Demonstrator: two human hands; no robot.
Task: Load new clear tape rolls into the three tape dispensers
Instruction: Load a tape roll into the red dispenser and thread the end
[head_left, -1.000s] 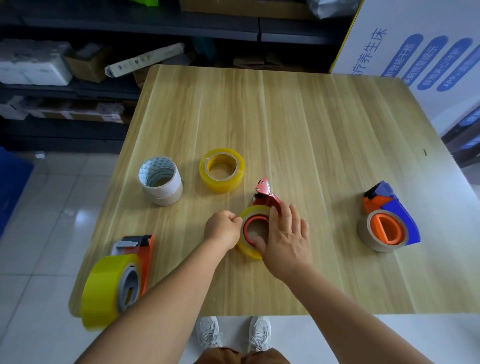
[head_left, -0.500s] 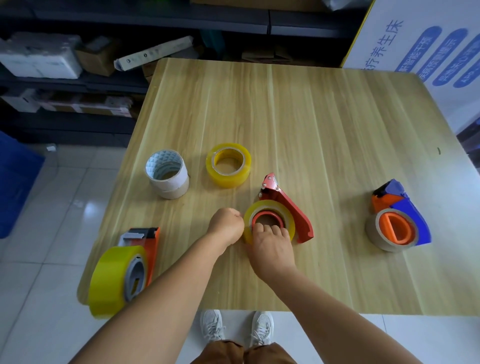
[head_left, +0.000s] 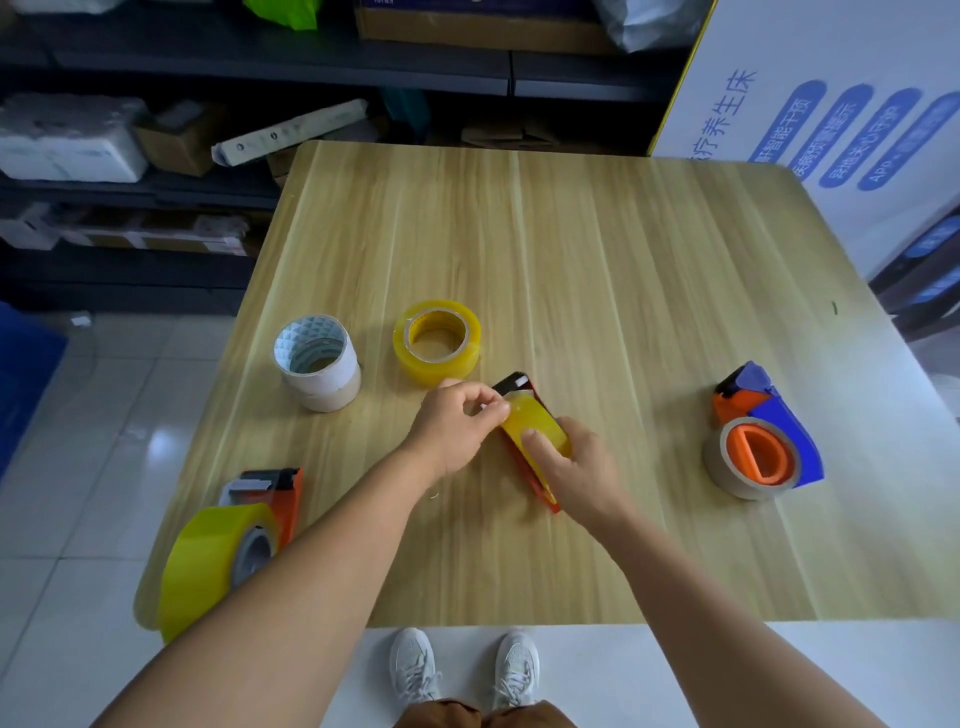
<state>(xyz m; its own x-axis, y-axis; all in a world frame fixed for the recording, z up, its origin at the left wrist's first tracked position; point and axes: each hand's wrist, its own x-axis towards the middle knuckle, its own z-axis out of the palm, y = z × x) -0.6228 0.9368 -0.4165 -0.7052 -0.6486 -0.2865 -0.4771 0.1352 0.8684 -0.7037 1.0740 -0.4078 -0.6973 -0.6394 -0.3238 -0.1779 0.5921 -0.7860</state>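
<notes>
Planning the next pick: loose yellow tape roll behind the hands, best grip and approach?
The yellow tape roll lies flat on the table, core hole facing up, apart from the white roll to its left. Probably best to come straight down from above and pinch one wall, fingers in the open core and thumb on the outer face. The right-hand wall has the most free room.

The pale wood-grain table (head_left: 597, 249) looks smooth with a soft sheen. The loose yellowish clear tape roll (head_left: 436, 343) is glossy plastic film, the white roll with the textured paper core (head_left: 317, 361) looks matt, and the orange-and-blue plastic dispenser (head_left: 763, 441) has a smooth finish.
</notes>
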